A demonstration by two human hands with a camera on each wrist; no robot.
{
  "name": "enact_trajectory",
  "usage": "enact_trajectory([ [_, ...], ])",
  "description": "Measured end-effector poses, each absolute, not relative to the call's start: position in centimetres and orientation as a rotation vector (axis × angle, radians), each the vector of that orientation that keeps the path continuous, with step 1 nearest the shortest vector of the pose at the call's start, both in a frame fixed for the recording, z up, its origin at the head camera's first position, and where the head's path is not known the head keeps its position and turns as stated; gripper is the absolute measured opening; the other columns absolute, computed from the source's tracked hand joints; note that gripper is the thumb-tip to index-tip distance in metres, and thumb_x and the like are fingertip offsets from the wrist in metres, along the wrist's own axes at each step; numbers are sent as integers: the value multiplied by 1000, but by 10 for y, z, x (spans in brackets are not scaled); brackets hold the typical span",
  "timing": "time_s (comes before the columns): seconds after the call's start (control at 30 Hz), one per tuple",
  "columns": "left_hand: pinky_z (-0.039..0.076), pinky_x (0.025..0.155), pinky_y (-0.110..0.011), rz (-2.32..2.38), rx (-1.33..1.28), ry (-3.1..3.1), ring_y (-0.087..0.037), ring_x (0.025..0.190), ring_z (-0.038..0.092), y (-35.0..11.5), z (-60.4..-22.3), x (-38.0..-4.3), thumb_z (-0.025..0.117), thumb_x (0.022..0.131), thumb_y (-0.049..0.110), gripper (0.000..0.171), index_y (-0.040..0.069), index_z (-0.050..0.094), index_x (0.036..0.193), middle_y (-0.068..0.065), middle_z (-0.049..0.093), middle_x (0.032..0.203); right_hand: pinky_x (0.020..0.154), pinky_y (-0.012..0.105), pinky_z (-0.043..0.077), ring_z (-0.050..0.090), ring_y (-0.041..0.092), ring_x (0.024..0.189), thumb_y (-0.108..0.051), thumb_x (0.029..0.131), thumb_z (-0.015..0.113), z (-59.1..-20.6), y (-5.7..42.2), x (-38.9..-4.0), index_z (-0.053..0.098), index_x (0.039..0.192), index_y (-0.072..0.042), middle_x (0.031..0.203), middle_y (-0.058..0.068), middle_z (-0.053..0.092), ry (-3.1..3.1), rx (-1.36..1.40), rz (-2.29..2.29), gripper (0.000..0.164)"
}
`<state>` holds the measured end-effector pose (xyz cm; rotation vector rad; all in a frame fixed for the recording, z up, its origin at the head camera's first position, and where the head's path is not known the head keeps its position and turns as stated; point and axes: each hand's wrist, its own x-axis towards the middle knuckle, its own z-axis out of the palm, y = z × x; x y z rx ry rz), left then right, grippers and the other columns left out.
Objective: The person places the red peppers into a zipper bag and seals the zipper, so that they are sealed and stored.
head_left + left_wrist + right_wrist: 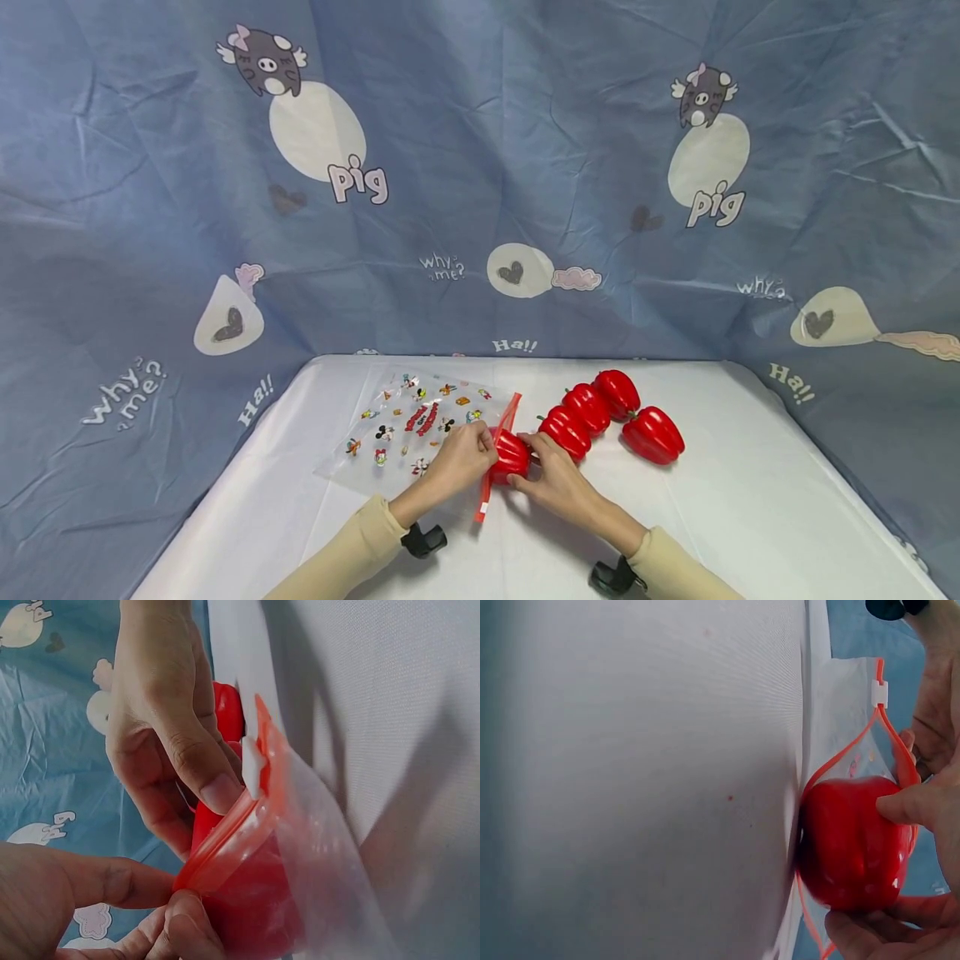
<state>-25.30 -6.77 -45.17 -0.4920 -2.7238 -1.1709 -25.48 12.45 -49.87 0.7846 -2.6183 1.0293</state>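
Observation:
A clear zip bag (450, 425) printed with cartoon figures lies on the table, its red-edged mouth facing right. My left hand (459, 458) pinches the upper red zip strip (225, 840) between thumb and forefinger. With thumb and fingers spread around it, my right hand (562, 485) holds a glossy red bell pepper (851, 840). The pepper sits in the parted mouth, partly inside the bag; the left wrist view shows its red through the plastic. At one end of the strip is a white slider (880, 694).
Several more red bell peppers stand right of the hands: a slanting row with a near pepper (566, 433), a middle one (587, 408) and a far one (617, 393), plus another (653, 436) beside it. A white cloth covers the table (750, 517); a blue printed curtain (465, 167) hangs behind.

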Motion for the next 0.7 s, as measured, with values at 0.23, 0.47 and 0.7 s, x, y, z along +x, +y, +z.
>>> enact_trajectory([
  [0.23, 37, 47, -19, -1182, -491, -2729, -5, 53, 45, -68, -452, -252, 61, 72, 1, 7, 6, 57, 72, 3, 51, 60, 85, 32, 55, 63, 18, 104, -15, 73, 78, -500, 122, -256, 54, 126, 1, 113, 6, 61, -2625, 815, 1033, 60],
  [0.47, 36, 48, -19, -1177, -504, -2713, -4, 52, 44, -68, -451, -251, 62, 72, 1, 9, 8, 56, 71, 4, 51, 59, 87, 34, 54, 62, 19, 107, -13, 72, 78, -500, 119, -257, 54, 125, 2, 114, 7, 62, -2624, 820, 1067, 60],
  [0.7, 36, 46, -18, -1178, -503, -2726, -4, 52, 44, -67, -450, -252, 60, 73, 0, 8, 7, 57, 72, 4, 52, 60, 87, 37, 54, 63, 19, 104, -9, 70, 76, -500, 116, -259, 55, 123, 4, 111, 7, 63, -2592, 834, 1025, 59],
])
